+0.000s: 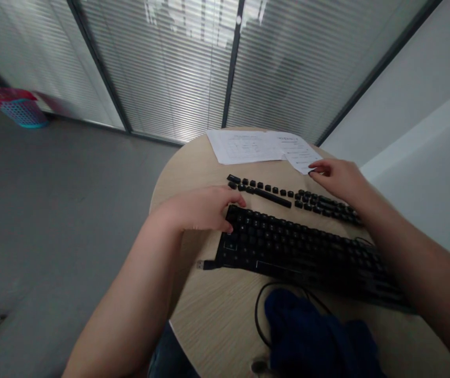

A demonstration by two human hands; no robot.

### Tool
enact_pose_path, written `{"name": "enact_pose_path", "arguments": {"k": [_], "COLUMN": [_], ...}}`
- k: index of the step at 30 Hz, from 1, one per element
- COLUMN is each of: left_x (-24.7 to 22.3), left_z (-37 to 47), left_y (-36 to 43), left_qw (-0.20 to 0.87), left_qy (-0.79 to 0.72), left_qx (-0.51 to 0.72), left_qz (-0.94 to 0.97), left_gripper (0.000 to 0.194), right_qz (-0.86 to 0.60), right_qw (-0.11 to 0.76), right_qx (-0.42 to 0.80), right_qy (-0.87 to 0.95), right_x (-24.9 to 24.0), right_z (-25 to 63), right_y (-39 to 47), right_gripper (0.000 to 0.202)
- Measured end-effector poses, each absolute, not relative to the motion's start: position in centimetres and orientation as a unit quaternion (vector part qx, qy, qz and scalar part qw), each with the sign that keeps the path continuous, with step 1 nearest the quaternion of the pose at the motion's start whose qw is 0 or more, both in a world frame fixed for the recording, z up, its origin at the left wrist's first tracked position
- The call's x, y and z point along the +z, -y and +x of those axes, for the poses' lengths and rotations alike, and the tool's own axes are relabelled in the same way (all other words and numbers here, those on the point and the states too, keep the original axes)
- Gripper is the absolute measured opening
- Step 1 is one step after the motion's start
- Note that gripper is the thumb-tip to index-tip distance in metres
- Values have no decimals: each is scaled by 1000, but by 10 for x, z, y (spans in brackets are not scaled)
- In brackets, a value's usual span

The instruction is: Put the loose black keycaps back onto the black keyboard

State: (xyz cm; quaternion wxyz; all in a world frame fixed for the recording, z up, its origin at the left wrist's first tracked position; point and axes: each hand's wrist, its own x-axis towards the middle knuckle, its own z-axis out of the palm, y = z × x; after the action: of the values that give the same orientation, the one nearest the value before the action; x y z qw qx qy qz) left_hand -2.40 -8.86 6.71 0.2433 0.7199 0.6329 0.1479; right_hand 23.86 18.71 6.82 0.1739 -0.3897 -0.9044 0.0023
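Observation:
A black keyboard lies across the round wooden table, with several of its keys off at the lower left. Beyond it are loose black keycaps in rows, along with a long bar-shaped key. My left hand is at the keyboard's left end, thumb and fingers apart, with nothing seen between them. Near the right edge of the papers, my right hand has its fingertips close together around a small dark piece, probably a keycap.
A dark blue cloth lies at the table's near side beside a black cable. The USB plug sticks out left of the keyboard. A red and blue basket stands on the floor by the blinds, and a white wall rises at right.

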Motion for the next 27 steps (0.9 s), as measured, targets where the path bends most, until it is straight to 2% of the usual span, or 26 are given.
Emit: {"name": "enact_pose_path", "arguments": {"k": [7, 12, 15, 18, 22, 27], "left_x": [65, 61, 58, 57, 57, 56], "left_z": [-24, -23, -23, -20, -13, -5], "left_y": [85, 82, 78, 72, 65, 60], "left_qw": [234, 213, 207, 169, 150, 164], "left_qy": [-647, -644, -617, -620, -621, -618], "left_qx": [111, 125, 150, 186, 195, 202], "left_qz": [717, 725, 744, 743, 744, 742], "left_gripper": [61, 59, 51, 51, 51, 46], "right_qz": [-331, -239, -193, -154, -106, -87], "right_qw": [294, 273, 248, 229, 245, 250], "right_qx": [109, 113, 132, 157, 172, 128], "right_qy": [890, 925, 940, 948, 948, 956], "right_x": [74, 49, 36, 28, 21, 16], "right_z": [304, 325, 325, 322, 317, 315], "right_y": [-101, -59, -52, -50, -46, -44], "right_gripper": [28, 16, 13, 11, 9, 10]}}
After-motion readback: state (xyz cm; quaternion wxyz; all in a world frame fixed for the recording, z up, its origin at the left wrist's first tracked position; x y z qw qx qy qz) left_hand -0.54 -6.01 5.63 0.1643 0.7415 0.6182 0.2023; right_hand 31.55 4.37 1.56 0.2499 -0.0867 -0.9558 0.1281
